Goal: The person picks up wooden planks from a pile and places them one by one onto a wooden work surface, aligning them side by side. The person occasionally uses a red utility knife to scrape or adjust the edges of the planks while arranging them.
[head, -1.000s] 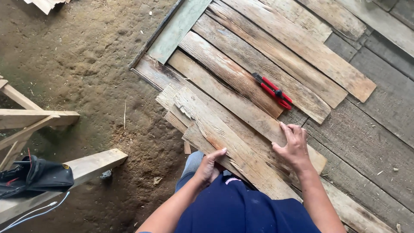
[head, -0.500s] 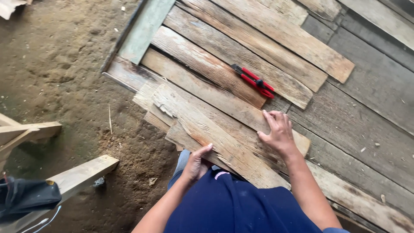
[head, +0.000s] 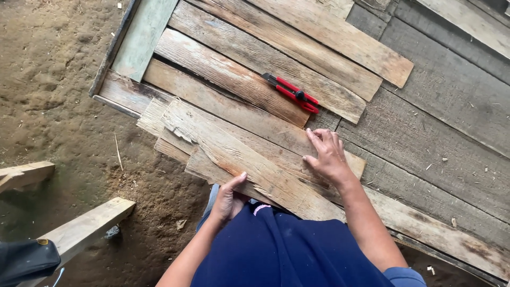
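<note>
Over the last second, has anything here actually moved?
Hardly. The left hand keeps gripping the near edge of the top plank; the right hand stays flat on the boards, fingers spread. Nothing was picked up or let go. The red pliers lie where they were; only the view shifted.

Red-and-black pliers (head: 294,93), weathered grey-brown planks (head: 249,154), pale green board (head: 142,35), navy clothing (head: 281,250).

Left hand (head: 229,197) curls thumb up; right hand (head: 328,155) lies flat, fingers (head: 319,139) spread.
</note>
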